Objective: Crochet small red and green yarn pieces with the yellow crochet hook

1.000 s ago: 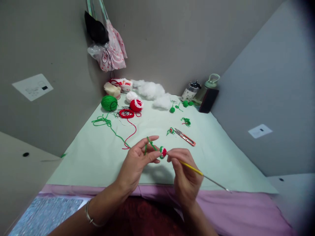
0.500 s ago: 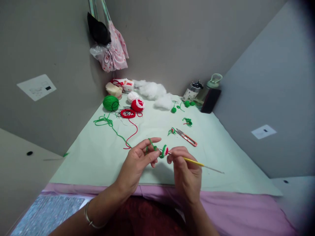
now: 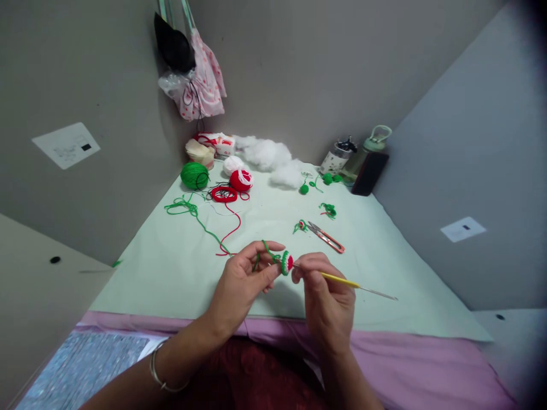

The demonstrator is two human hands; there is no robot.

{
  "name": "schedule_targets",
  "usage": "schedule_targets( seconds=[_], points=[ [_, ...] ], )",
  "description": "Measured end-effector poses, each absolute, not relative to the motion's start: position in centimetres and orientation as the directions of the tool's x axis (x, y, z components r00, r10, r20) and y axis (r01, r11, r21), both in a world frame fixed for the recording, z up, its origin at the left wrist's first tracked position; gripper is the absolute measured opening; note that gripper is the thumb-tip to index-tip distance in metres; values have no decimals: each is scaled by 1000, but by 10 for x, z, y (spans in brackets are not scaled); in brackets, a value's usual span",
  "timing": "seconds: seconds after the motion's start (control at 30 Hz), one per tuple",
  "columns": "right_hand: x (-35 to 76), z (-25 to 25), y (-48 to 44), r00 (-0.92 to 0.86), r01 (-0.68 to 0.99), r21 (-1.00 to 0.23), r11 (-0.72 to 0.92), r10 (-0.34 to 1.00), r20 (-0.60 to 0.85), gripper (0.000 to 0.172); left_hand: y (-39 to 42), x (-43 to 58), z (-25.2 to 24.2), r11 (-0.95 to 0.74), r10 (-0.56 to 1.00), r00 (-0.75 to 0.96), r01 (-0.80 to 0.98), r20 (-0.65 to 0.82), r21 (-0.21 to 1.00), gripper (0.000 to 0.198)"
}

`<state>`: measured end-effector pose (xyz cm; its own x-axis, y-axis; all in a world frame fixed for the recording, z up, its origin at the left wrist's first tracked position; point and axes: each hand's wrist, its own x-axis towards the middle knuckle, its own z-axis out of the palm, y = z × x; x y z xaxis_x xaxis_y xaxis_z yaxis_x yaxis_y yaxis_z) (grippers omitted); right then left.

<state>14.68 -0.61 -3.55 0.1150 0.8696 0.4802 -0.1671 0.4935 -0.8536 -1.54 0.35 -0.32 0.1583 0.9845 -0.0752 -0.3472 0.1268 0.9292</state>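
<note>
While I have the small crocheted piece (image 3: pixel 287 263) up over the front part of the desk (image 3: pixel 162 285), my left hand (image 3: pixel 239 282) pinches its green edge, with green yarn (image 3: pixel 268 250) running over the forefinger. My right hand (image 3: pixel 329 304) keeps its grip around the yellow handle of the crochet hook (image 3: pixel 342 279), whose near metal end meets the piece; the other end points off to the right. Beyond the hands I see orange snips (image 3: pixel 330 240), blades toward a green-and-red scrap (image 3: pixel 301 225), with a green tangle (image 3: pixel 329 210) farther back. To the left sit a green ball (image 3: pixel 194 175), a white ball (image 3: pixel 233 165) and a red ball (image 3: pixel 241 180) of yarn. White stuffing (image 3: pixel 267 155) lies at the back; at the right, a dark phone (image 3: pixel 370 173) stands tilted before a bottle (image 3: pixel 363 152).
</note>
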Motion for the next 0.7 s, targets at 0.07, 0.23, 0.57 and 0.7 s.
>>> schedule_targets(
  seconds=[0.07, 0.23, 0.57, 0.7],
  points=[
    [147, -34, -6, 121, -146, -853, 501, 865, 487, 20, 3, -15, -2, 122, 986, 151, -336, -75, 934, 26],
    [147, -33, -8, 134, -61, -860, 507, 858, 496, 21, 2, -15, 0, 107, 989, 133, -319, -68, 942, 24],
    [146, -29, -14, 145, 97, -840, 533, 828, 542, 23, 1, -17, -6, 121, 984, 170, -363, -61, 924, 40],
    [148, -28, -15, 123, 69, -845, 530, 836, 534, 23, 3, -17, -7, 110, 980, 192, -344, -44, 933, 37]
  ],
)
